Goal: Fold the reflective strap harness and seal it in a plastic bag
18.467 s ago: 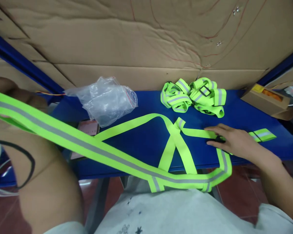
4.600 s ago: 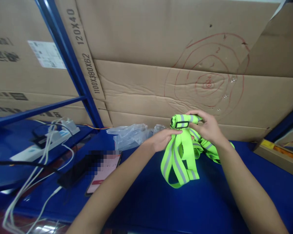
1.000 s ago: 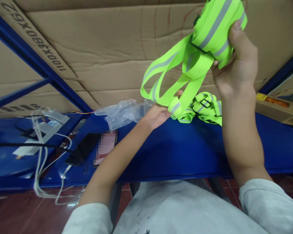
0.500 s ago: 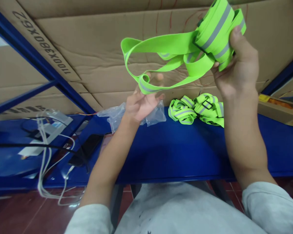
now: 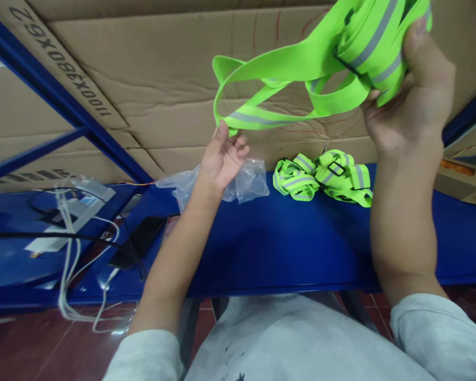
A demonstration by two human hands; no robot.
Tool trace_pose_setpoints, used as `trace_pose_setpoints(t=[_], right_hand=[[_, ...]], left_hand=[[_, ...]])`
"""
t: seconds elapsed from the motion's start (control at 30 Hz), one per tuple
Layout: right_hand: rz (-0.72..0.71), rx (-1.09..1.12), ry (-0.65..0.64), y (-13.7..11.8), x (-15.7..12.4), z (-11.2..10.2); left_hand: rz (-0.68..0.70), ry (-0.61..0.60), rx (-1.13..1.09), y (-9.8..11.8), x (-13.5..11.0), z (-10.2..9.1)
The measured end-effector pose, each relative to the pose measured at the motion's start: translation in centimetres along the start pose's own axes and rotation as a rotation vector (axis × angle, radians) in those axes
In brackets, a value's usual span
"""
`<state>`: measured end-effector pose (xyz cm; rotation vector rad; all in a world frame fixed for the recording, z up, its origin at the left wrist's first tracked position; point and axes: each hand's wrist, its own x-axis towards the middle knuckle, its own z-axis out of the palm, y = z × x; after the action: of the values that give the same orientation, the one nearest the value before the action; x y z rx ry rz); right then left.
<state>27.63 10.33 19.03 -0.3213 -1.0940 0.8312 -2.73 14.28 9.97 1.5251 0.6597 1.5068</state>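
My right hand grips the thick, folded part of a lime-green reflective strap with a grey stripe, held up at the upper right. Long loops of the strap hang from it toward the left. At the lower left end of these loops, my left hand pinches the band between thumb and fingers. A dark buckle shows on the strap close to my right hand. Below, on the blue shelf, lie two bundled reflective straps side by side, the right one with a black buckle on top.
Clear plastic bags lie behind my left forearm. A black phone, white cables and a power strip occupy the left side. Cardboard stands behind, a blue frame bar slants at left, and an open carton sits at right.
My right hand has moved up and to the right with the folded strap. My left hand has shifted slightly down, its fingers now closed on the loop's end, and the loops are stretched straighter.
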Motion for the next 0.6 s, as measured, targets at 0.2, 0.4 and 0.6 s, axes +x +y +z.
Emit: trace_pose_setpoints(t=[0.2,0.4,0.6], right_hand=[[-0.195,-0.176,-0.051,-1.0,1.2,-1.5],[-0.192,-0.055,-0.118,-1.5,2.1,-3.0],[-0.250,-0.071,-0.002,-0.5,0.7,-0.7]], left_hand=[[-0.066,-0.093,-0.273,-1.0,-0.2,0.8],[-0.002,-0.199,0.082,-0.9,-0.6,1.9],[0.040,-0.426,0.561,-0.7,-1.5,2.5]])
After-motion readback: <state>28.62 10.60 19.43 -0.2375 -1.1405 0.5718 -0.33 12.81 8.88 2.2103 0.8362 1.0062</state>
